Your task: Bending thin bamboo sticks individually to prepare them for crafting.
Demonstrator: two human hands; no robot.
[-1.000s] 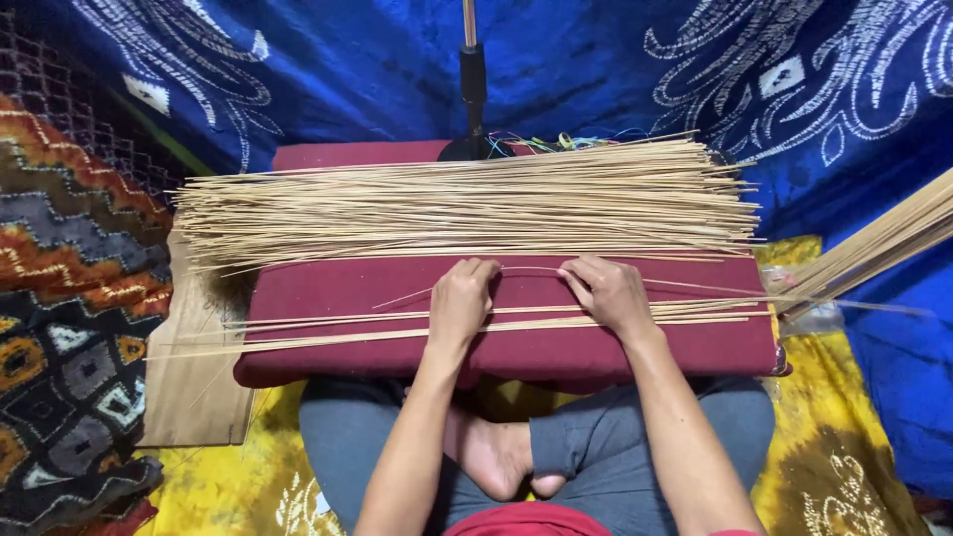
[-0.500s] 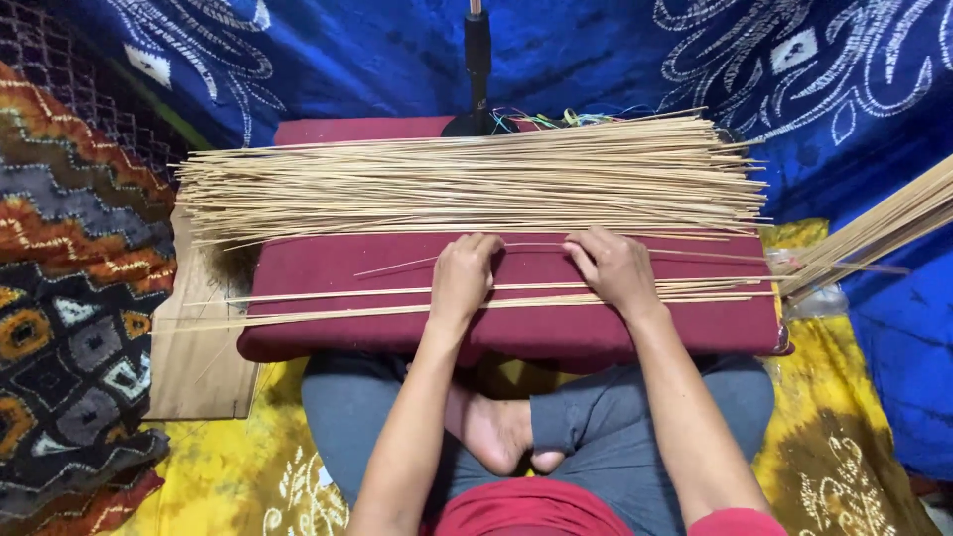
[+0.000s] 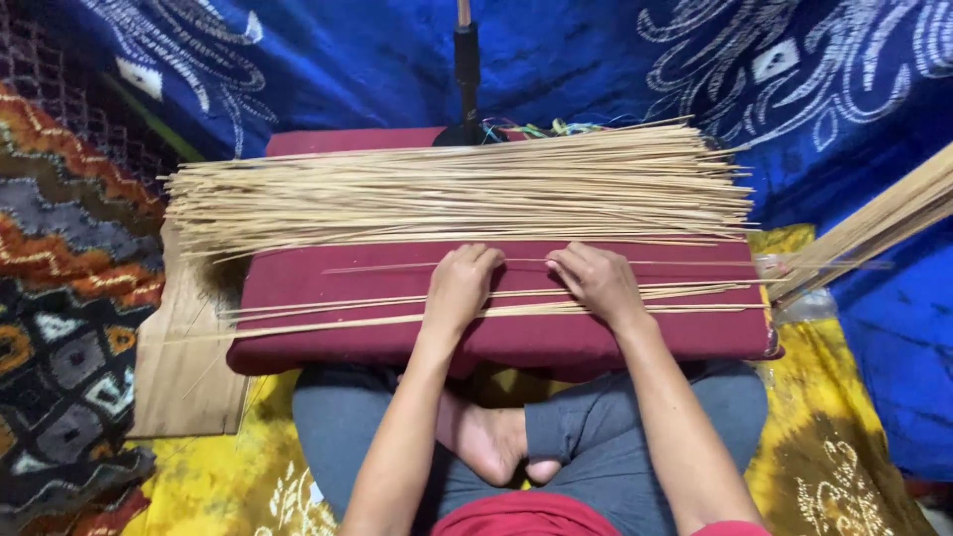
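A maroon cushion-topped board (image 3: 328,337) lies across my lap. A thick pile of thin pale sticks (image 3: 457,189) covers its far half, lying left to right. A few loose sticks (image 3: 328,308) run along the near half. My left hand (image 3: 459,288) rests palm down on these loose sticks, fingers curled toward the pile. My right hand (image 3: 598,283) lies beside it, also pressing on the loose sticks, fingertips touching a single stick (image 3: 397,266) just below the pile.
A second bundle of sticks (image 3: 874,228) juts in from the right. A dark stand pole (image 3: 465,69) rises behind the board. A brown cardboard piece (image 3: 184,367) lies at the left, over a patterned rug (image 3: 60,298). Blue cloth hangs behind; yellow cloth covers the floor.
Both hands have slid a little away from me, toward the pile, still on the loose sticks. The view has shifted slightly.
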